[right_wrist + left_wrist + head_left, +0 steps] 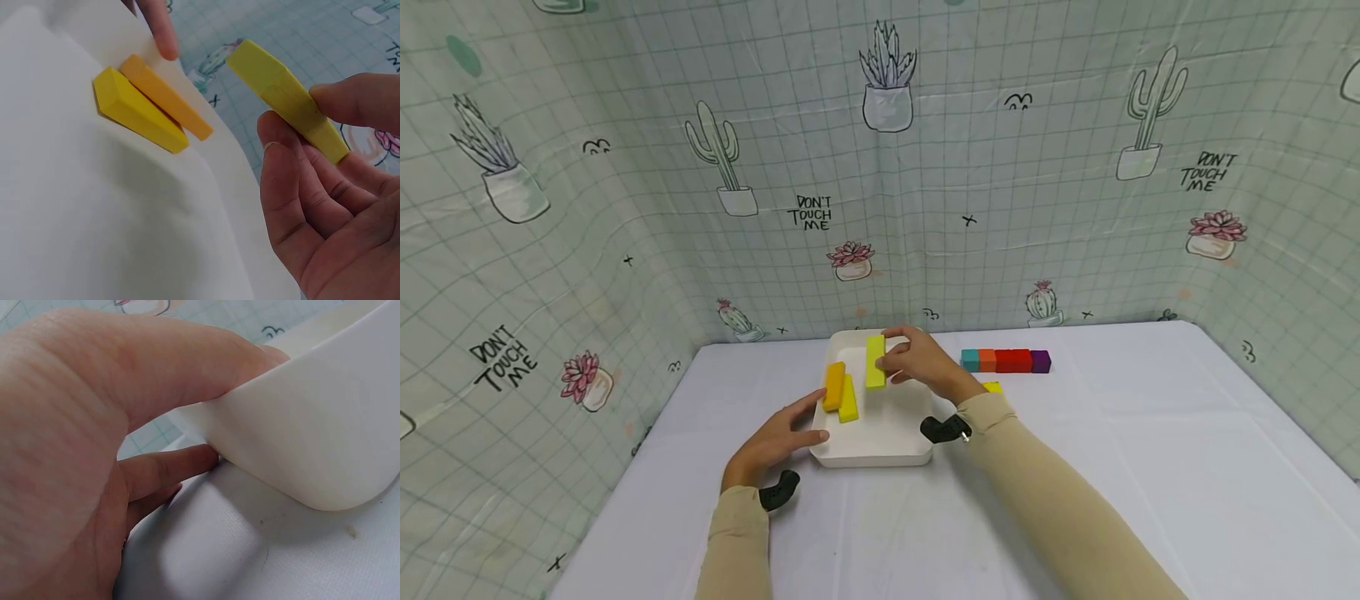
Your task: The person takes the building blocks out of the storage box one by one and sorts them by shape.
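Lime-yellow rectangular block (876,362), painted and wood-like: held above the far half of a shallow, white, rectangular tray (880,457) on the white-covered bench (857,533). Right hand (928,367): fingers drawn in around the block, pinching it against the thumb. Left hand (778,437): fingers loosely spread against the tray's left wall, thumb over the rim. Possible slip or twist, given so narrow a pinch. Possible bump, if lowered too far left, against an orange-yellow oblong block (834,386) and a bright-yellow oblong block (848,398), close side by side. Possible slide of the tray under uneven left-hand pressure.
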Tool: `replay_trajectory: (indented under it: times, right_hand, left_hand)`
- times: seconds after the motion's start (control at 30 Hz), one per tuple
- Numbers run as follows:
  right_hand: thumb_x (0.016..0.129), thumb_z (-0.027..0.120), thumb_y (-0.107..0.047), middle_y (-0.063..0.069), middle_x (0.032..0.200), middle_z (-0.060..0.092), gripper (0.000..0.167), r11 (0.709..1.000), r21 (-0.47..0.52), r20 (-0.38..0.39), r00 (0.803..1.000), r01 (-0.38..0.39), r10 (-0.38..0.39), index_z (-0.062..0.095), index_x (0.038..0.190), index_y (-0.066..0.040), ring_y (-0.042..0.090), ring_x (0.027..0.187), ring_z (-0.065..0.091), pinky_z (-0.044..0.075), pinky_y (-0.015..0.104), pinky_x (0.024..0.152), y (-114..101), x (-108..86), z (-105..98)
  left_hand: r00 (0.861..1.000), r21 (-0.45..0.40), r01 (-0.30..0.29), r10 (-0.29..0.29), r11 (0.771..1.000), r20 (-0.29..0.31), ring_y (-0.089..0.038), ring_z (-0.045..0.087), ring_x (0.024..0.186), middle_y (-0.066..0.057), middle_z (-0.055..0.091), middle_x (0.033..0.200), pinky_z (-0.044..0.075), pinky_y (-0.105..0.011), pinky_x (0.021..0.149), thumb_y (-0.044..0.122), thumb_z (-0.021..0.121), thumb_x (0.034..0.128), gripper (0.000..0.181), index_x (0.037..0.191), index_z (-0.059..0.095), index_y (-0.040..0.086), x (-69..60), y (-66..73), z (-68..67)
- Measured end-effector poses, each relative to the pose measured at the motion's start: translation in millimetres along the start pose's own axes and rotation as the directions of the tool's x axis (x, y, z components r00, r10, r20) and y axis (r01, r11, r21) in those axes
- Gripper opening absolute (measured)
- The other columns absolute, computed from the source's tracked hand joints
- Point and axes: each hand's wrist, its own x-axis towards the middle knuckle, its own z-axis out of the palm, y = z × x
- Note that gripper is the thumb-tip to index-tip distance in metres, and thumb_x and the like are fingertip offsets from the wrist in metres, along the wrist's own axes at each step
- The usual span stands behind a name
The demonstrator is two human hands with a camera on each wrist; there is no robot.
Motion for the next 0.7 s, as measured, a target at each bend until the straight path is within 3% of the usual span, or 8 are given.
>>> replay_trajectory:
  times: [0.7]
  right_hand:
    - [0.091, 0.073, -0.013, 0.016, 0.110, 0.069, 0.061, 0.999, 0.034, -0.021, 1.000, 0.010, -0.010, 0.043, 0.144, -0.010, 0.028, 0.091, 0.070, 0.060, 0.036, 0.081, -6.3, -8.6, -9.5]
  left_hand:
    - [1.000, -0.012, -0.011, 0.011, 1.000, -0.013, -0.034, 0.018, 0.151, -0.007, 0.026, 0.164, 0.015, -0.063, 0.117, 0.037, 0.074, 0.0883, 0.078, 0.157, 0.037, 0.028, -4.1, 0.9, 3.4]
